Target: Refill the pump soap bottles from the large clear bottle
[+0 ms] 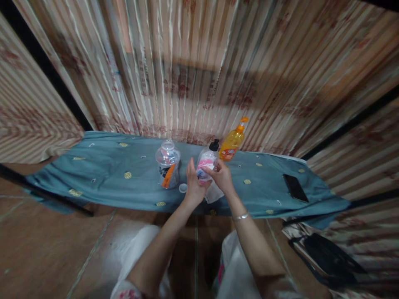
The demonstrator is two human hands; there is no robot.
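Both hands meet on one thing: a small clear plastic bottle with a pink-and-white label and a black cap point(207, 161), standing on the table draped in a blue-grey cloth with yellow dots point(109, 174). The bottle's long axis runs nearly upright, leaning a little to the right at the cap end.

The left hand point(193, 182) lies against the bottle's left side, palm turned inward and fingers raised along the wall, so it cups the body rather than clamping it. The right hand point(221, 175) comes in from the right, its fingers curled narrow on the label at mid-height. Neither hand is nearer; each touches an opposite side, and the cap stands free above both.

Left of the bottle, apart from it, stands a wide clear plastic jar with an orange-and-black label point(168, 164). A small white cap point(183, 188) lies between that jar and the left hand. Just behind the bottle to the right stands an orange pump dispenser bottle point(232, 142). Well to its right, a black phone point(295, 187) lies flat on the cloth.
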